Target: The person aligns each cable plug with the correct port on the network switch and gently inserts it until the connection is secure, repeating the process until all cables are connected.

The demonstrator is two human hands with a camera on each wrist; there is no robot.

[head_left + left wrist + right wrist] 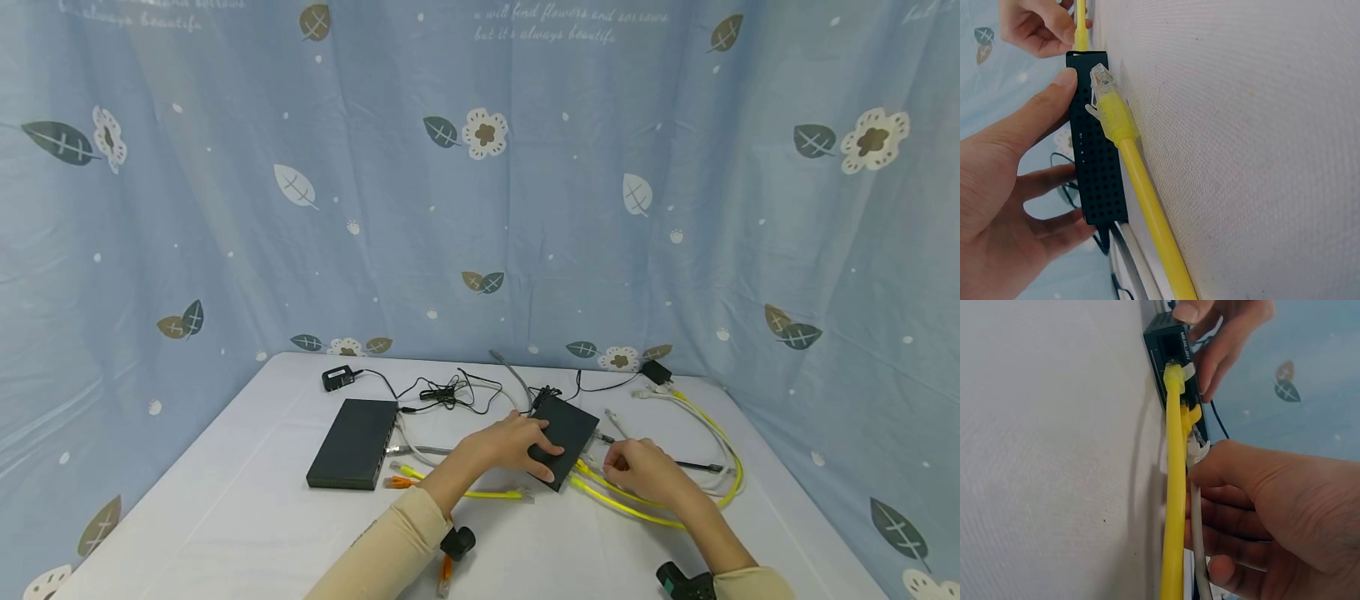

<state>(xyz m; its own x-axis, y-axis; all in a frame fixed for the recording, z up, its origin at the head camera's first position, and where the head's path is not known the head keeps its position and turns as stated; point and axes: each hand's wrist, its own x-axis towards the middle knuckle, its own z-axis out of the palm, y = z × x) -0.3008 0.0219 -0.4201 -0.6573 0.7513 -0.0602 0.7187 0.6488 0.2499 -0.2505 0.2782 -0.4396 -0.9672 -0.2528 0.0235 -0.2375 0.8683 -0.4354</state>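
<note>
A small black network switch [567, 427] lies at an angle right of the middle of the table. My left hand [516, 446] holds it across the top, the thumb [1047, 103] at one edge and the fingers spread toward the other end. Two yellow network cables have their plugs [1174, 379] in ports on the switch's front. My right hand [641, 468] pinches a pale grey network cable by its plug [1196, 449], right at a port beside the yellow ones. In the right wrist view, one port nearest the left hand's thumb shows uncovered.
A larger black switch [352, 444] lies at the left. Yellow and orange cable ends [405, 482] lie between the switches. Black adapter cords [446, 393] tangle behind, with power adapters [338, 377] at the back. Yellow cables [738, 467] loop at the right.
</note>
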